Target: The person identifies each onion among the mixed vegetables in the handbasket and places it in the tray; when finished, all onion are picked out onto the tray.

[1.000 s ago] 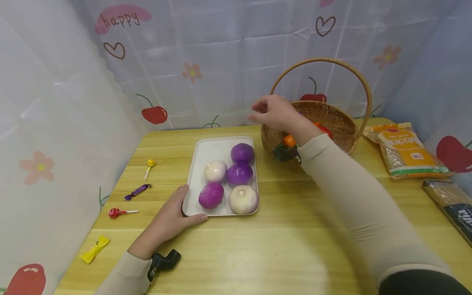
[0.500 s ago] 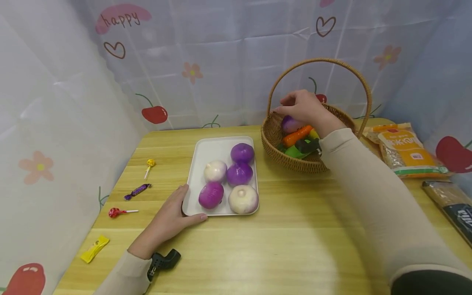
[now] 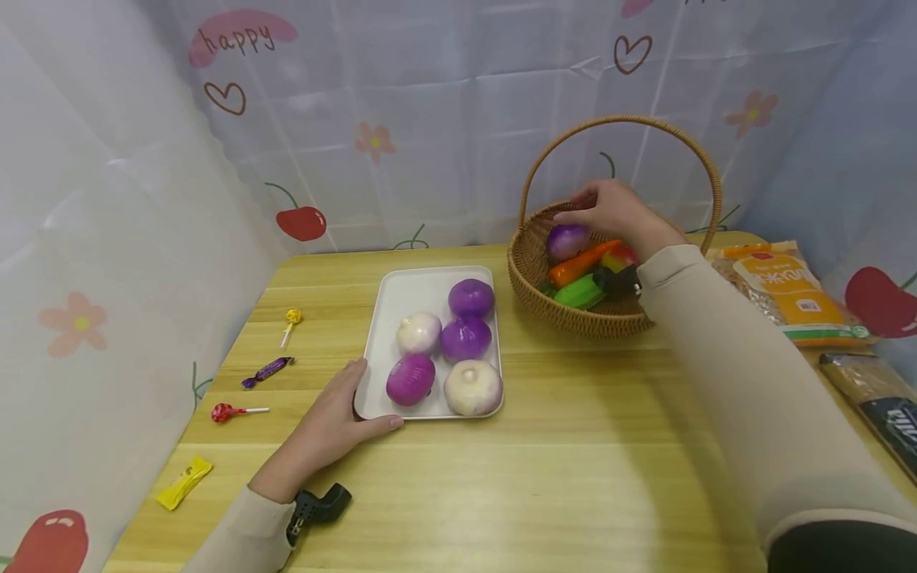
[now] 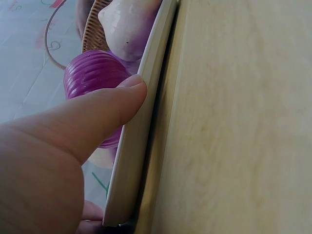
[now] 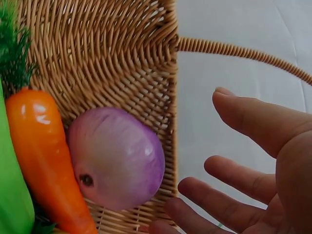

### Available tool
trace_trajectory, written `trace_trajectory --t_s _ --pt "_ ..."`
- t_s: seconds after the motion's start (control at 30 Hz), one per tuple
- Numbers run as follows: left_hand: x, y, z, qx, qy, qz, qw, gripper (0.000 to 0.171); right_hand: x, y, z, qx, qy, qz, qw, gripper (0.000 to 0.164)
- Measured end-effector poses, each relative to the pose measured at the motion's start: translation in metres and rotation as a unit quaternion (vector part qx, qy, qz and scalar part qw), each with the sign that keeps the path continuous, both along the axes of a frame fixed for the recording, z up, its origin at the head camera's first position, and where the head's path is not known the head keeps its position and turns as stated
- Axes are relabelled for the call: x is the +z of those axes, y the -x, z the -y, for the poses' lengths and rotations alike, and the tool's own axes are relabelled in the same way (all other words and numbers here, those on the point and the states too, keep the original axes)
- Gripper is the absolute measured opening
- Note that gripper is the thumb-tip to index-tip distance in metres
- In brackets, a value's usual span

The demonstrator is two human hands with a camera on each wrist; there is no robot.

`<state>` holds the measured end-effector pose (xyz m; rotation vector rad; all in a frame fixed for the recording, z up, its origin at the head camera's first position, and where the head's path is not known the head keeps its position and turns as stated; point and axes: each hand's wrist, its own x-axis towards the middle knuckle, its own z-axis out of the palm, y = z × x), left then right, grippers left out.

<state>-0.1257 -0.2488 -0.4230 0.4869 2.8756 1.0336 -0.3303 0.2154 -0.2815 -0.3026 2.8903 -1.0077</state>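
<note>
My left hand [image 3: 322,426] holds the near left corner of a white tray [image 3: 394,294], the thumb lying over its front rim in the left wrist view. Several purple and white onions, among them a ridged magenta onion [image 3: 411,380] and a pale onion [image 3: 473,387], lie in that tray. Over the wicker basket [image 3: 595,320] is my right hand [image 3: 619,215], fingers spread and holding nothing in the right wrist view. Just below its fingertips a purple onion [image 5: 117,158] rests in the basket, against a carrot [image 5: 46,156].
A green vegetable [image 3: 580,293] and a red-yellow item [image 3: 619,257] share the basket, whose handle [image 3: 623,119] arches high. Bagged grain [image 3: 788,290] and a dark packet [image 3: 877,406] lie right. Lollipops and wrapped sweets, such as a yellow one [image 3: 185,483], line the left edge.
My right hand has moved right, from over the basket's left rim to above its inside, bringing the onion and carrot into sight. The left hand and tray have stayed put.
</note>
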Motion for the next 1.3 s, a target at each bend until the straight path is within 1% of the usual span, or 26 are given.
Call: trace_trajectory --t_s 0.1,0.4,0.6,0.8,1.0,1.2,1.3 --pt "-0.001 0.000 -0.001 0.001 -0.001 0.001 1.0000 0.116 -0.001 0.002 -0.004 0.003 -0.012 0.010 1.000 0.075" --pt "-0.002 0.001 -0.002 0.003 -0.002 0.002 1.0000 0.117 0.000 0.003 -0.005 0.008 -0.021 0.037 0.999 0.078" --pt "-0.001 0.000 -0.003 0.005 -0.002 0.006 1.0000 0.117 0.001 0.004 -0.004 0.013 -0.038 0.037 0.999 0.078" --pt "-0.001 0.000 -0.004 0.012 0.011 0.005 0.9999 0.120 0.001 0.011 -0.002 0.020 -0.061 0.041 0.997 0.078" --pt "-0.001 0.001 -0.005 0.018 0.016 0.010 0.9997 0.122 0.001 0.015 0.001 0.030 -0.067 0.057 0.996 0.078" --pt "-0.002 0.001 -0.006 0.018 0.015 0.010 0.9997 0.122 -0.001 0.018 0.003 0.047 -0.077 0.055 0.994 0.075" --pt "-0.001 0.001 -0.005 0.018 0.016 0.012 0.9996 0.122 -0.003 0.021 0.003 0.047 -0.085 0.056 0.994 0.073"
